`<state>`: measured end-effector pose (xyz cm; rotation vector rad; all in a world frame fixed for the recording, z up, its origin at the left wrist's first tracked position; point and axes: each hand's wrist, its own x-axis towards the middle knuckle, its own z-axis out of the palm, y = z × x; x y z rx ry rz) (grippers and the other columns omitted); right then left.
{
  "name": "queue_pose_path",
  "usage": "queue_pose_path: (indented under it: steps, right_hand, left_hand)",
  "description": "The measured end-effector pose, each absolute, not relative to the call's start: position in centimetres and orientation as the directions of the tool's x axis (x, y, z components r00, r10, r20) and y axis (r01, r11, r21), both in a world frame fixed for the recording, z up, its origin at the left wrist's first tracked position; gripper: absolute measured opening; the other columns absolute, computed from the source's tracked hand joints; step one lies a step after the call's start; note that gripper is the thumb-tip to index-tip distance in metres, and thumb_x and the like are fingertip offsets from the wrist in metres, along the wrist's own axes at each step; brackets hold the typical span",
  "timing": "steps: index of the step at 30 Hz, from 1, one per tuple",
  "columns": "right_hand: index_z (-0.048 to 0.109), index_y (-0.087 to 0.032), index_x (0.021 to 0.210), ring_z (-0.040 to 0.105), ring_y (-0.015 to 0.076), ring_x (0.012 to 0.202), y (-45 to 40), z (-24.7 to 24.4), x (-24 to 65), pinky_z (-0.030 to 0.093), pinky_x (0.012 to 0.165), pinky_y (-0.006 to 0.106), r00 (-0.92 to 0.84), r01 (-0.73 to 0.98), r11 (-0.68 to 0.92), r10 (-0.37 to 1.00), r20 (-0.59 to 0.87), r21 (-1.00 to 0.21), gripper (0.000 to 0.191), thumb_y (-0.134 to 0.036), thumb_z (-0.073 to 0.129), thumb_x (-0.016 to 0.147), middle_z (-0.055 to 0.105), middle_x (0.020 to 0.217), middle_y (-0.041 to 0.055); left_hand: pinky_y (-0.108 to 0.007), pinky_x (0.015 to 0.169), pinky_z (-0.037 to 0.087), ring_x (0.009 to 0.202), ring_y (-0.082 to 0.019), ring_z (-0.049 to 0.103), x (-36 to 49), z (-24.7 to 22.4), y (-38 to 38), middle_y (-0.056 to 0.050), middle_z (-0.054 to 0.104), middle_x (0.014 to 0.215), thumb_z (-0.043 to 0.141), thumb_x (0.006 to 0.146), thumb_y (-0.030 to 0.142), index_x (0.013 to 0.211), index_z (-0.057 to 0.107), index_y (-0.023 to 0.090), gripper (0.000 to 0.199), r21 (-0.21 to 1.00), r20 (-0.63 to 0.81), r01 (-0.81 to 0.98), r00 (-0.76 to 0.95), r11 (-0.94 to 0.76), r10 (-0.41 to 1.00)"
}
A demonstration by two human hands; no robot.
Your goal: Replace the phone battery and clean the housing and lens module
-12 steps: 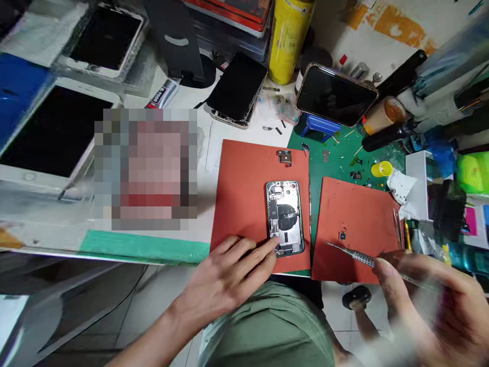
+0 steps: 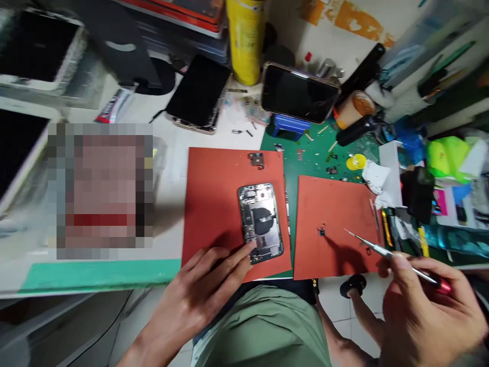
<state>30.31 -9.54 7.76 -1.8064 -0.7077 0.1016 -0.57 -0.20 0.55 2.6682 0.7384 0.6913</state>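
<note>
The opened phone (image 2: 262,224) lies near the right edge of the left mat (image 2: 214,188). The left hand (image 2: 204,283), grasping nothing, touches it: press lightly. The right hand (image 2: 426,300) grasps a fine-tipped tool (image 2: 380,250) near the lower-right corner of the right mat (image 2: 328,204): control the tip.

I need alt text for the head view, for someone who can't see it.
The left hand touches an opened phone on a red mat; the right hand holds a pointed tool, its tip above a second red mat.
</note>
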Motion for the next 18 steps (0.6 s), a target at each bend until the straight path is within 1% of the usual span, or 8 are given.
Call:
queue_pose_path:
  steps: [2, 3, 6, 8, 10, 14, 16, 18]
  right_hand:
    - [0.072, -0.018, 0.084, 0.072, 0.0145, 0.069, -9.8, 7.6, 30.9, 0.061, 0.065, 0.027, 0.840, 0.385, -0.219, 0.486, 0.241, -0.897, 0.027, -0.026, 0.097, 0.077, 0.077, 0.084, 0.0024]
    - [0.072, -0.018, 0.083, 0.072, 0.0148, 0.068, -10.0, 7.3, 31.2, 0.061, 0.064, 0.027, 0.847, 0.365, -0.250, 0.490, 0.208, -0.897, 0.028, -0.028, 0.097, 0.077, 0.078, 0.085, 0.0036]
    - [0.075, -0.019, 0.096, 0.075, 0.0172, 0.070, -10.8, 6.0, 32.0, 0.062, 0.062, 0.028, 0.837, 0.360, -0.352, 0.531, 0.132, -0.864, 0.027, -0.036, 0.092, 0.084, 0.079, 0.089, 0.0050]
    - [0.076, -0.020, 0.106, 0.075, 0.0192, 0.075, -10.9, 4.8, 32.4, 0.062, 0.064, 0.030, 0.803, 0.435, -0.390, 0.576, 0.154, -0.812, 0.025, -0.039, 0.083, 0.092, 0.078, 0.091, 0.0056]
    - [0.075, -0.021, 0.110, 0.075, 0.0205, 0.083, -10.4, 3.8, 32.6, 0.062, 0.070, 0.032, 0.735, 0.571, -0.402, 0.639, 0.227, -0.716, 0.021, -0.039, 0.074, 0.100, 0.077, 0.096, 0.0067]
    - [0.072, -0.020, 0.114, 0.073, 0.0223, 0.095, -8.2, 2.3, 33.0, 0.058, 0.084, 0.035, 0.528, 0.832, -0.356, 0.742, 0.413, -0.425, 0.016, -0.030, 0.061, 0.108, 0.076, 0.105, 0.0093]
    - [0.070, -0.019, 0.113, 0.072, 0.0230, 0.095, -7.3, 1.7, 33.1, 0.057, 0.087, 0.036, 0.446, 0.890, -0.331, 0.772, 0.452, -0.313, 0.015, -0.027, 0.057, 0.110, 0.076, 0.103, 0.0100]
    - [0.068, -0.018, 0.111, 0.070, 0.0238, 0.093, -6.8, 1.1, 33.2, 0.055, 0.087, 0.037, 0.409, 0.911, -0.327, 0.789, 0.458, -0.251, 0.015, -0.026, 0.055, 0.110, 0.076, 0.101, 0.0102]
  left_hand:
    - [-0.045, 0.086, 0.054, 0.102, -0.027, 0.068, -0.7, 0.5, -0.1, -0.011, 0.063, 0.155, 0.059, 0.099, -0.002, 0.137, 0.065, 0.017, 0.043, 0.381, 0.324, 0.429, 0.767, -0.819, 0.553]
    - [-0.045, 0.087, 0.054, 0.102, -0.027, 0.068, -0.7, 0.5, 0.0, -0.009, 0.064, 0.154, 0.060, 0.099, -0.001, 0.138, 0.065, 0.018, 0.044, 0.380, 0.311, 0.440, 0.768, -0.814, 0.560]
    - [-0.043, 0.086, 0.055, 0.102, -0.026, 0.069, -0.7, 0.5, 0.1, -0.008, 0.068, 0.150, 0.060, 0.102, 0.005, 0.140, 0.066, 0.021, 0.041, 0.386, 0.301, 0.447, 0.766, -0.807, 0.568]
    - [-0.043, 0.085, 0.055, 0.101, -0.027, 0.071, -0.7, 0.6, 0.1, -0.008, 0.069, 0.149, 0.056, 0.103, 0.006, 0.143, 0.065, 0.023, 0.044, 0.399, 0.284, 0.450, 0.768, -0.799, 0.575]
    - [-0.044, 0.088, 0.055, 0.104, -0.028, 0.071, -0.6, 0.8, 0.0, -0.007, 0.068, 0.150, 0.053, 0.104, 0.005, 0.148, 0.062, 0.025, 0.049, 0.407, 0.265, 0.461, 0.767, -0.788, 0.585]
    - [-0.046, 0.090, 0.054, 0.106, -0.029, 0.071, -0.3, 1.3, -0.1, -0.006, 0.067, 0.152, 0.053, 0.104, 0.003, 0.152, 0.057, 0.026, 0.053, 0.387, 0.256, 0.479, 0.765, -0.788, 0.591]
    - [-0.045, 0.088, 0.054, 0.106, -0.029, 0.072, -0.2, 1.5, -0.1, -0.006, 0.066, 0.152, 0.053, 0.104, 0.003, 0.150, 0.058, 0.025, 0.052, 0.383, 0.251, 0.483, 0.766, -0.787, 0.592]
    - [-0.044, 0.088, 0.055, 0.106, -0.028, 0.073, -0.2, 1.6, -0.1, -0.006, 0.066, 0.152, 0.052, 0.104, 0.003, 0.147, 0.061, 0.024, 0.049, 0.388, 0.254, 0.481, 0.764, -0.786, 0.593]
